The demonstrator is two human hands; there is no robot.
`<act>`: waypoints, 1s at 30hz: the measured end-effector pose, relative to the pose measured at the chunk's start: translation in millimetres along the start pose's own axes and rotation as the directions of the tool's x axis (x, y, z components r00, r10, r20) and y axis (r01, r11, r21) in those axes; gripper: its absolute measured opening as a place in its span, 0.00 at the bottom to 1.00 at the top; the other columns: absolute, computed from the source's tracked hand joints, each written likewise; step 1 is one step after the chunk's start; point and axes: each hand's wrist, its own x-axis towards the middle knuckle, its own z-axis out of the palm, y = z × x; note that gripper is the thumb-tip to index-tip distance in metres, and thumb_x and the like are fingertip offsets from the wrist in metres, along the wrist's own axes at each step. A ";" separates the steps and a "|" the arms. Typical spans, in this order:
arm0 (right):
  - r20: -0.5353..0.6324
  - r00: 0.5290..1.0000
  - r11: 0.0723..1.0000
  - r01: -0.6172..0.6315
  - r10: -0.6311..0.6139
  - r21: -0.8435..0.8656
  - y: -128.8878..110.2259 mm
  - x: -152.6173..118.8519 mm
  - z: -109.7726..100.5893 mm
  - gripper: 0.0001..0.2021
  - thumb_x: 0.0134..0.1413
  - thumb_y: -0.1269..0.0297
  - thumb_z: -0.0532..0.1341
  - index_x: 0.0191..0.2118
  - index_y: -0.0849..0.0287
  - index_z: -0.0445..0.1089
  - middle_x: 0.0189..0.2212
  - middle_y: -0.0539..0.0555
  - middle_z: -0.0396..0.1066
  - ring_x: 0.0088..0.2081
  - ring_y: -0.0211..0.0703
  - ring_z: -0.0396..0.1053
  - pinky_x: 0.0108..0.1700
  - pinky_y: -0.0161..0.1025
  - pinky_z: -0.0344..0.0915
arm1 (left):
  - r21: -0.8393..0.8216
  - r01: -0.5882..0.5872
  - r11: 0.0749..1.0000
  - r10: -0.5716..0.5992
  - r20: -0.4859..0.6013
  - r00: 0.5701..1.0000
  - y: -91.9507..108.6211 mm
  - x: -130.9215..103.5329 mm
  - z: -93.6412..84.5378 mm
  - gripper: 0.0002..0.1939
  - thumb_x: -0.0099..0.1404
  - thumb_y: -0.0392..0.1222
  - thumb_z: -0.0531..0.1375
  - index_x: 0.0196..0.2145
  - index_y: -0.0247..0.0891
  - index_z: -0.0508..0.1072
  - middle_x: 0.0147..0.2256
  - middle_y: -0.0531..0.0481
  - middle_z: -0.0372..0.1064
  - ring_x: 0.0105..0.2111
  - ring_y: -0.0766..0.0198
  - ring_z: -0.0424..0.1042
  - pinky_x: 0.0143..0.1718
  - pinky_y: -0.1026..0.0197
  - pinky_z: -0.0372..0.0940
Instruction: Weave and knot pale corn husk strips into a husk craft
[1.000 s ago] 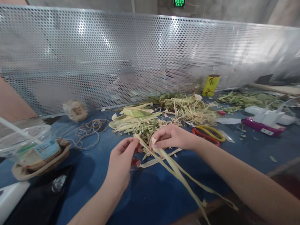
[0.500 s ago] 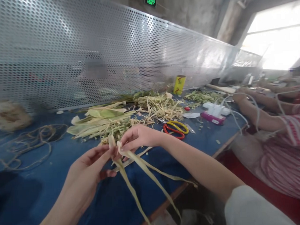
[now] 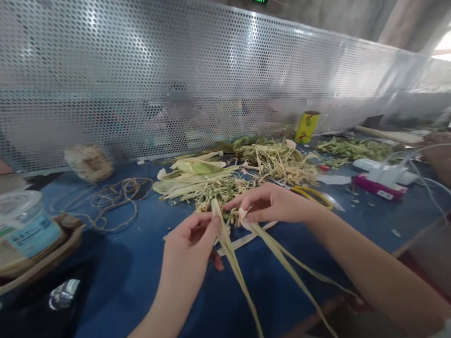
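My left hand [image 3: 189, 250] pinches a folded pale corn husk strip [image 3: 234, 261] between thumb and fingers, its tail trailing down toward me. A little to its right, my right hand [image 3: 277, 204] is closed on other corn husk strips [image 3: 285, 261], gathered at the top and split into two hanging tails. The two held parts are a small gap apart, above the blue table [image 3: 151, 272]. Just beyond the hands lies a pile of green and tan husk scraps [image 3: 215, 192]. Scissors with a yellow handle [image 3: 312, 195] are partly hidden behind my right hand and wrist.
Wide husks [image 3: 192, 173] and a heap of shredded strips [image 3: 281, 161] lie farther back, before a perforated metal screen [image 3: 214, 80]. Twine [image 3: 118, 198], a plastic tub [image 3: 19, 233] and a black device [image 3: 48, 306] are left. A yellow can [image 3: 307, 127] and purple power strip [image 3: 379, 186] are right.
The view has turned left, bringing the plastic tub and black device into sight. My hands, close together before, have drawn slightly apart, each keeping its husk strips.
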 end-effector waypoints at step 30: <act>-0.222 0.950 0.974 -0.199 0.219 0.109 -2.3 -2.9 28.0 0.06 0.44 0.65 0.63 0.28 0.63 0.68 0.25 0.50 0.70 0.27 0.36 0.70 0.32 0.34 0.68 | -0.104 0.069 0.992 -0.057 0.108 0.992 -13.6 -4.1 9.9 0.08 0.53 0.39 0.59 0.32 0.34 0.69 0.24 0.52 0.70 0.16 0.73 0.61 0.18 0.69 0.59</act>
